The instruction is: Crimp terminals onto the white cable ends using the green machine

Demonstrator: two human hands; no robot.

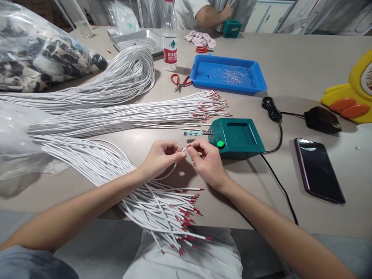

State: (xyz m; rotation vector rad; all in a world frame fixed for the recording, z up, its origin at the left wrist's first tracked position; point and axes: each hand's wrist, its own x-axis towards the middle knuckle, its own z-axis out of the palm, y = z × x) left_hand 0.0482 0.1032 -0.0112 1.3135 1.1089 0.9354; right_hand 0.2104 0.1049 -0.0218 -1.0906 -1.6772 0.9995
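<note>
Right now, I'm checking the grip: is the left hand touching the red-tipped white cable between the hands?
Touching: the head view shows the left hand pinching the white cable between thumb and fingers.

On the right part of the worktop (pixel 293 69) lies a dark phone (pixel 321 170) with a purple edge, its screen facing up. Beyond it, at the far right, is a yellow object (pixel 356 91) with orange parts, partly out of view. At the far side a clear bottle (pixel 170 50) stands upright, and a crumpled pink cloth (pixel 200 38) lies to its right. A big transparent bag (pixel 43 58) fills the far left corner. Behind the worktop are another person (pixel 188 13) and a pale cabinet (pixel 258 17).
</note>
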